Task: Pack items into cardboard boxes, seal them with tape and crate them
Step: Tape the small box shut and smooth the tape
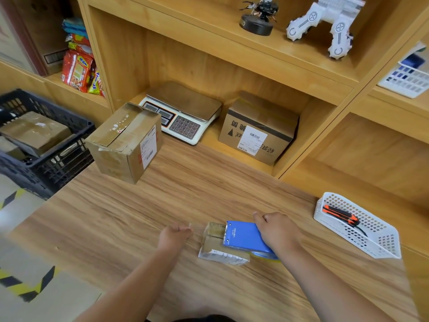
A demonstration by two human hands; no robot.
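Where shelves rise, wood-grain table (162,212).

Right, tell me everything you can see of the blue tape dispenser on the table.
The blue tape dispenser is a flat, smooth blue body, plastic by its look, with white lettering and a toothed cutting edge at its left end. It lies tilted on the wooden table, resting partly over a small pale packet beside and beneath it. The right hand covers its right end. The left hand is apart from it, loosely curled.
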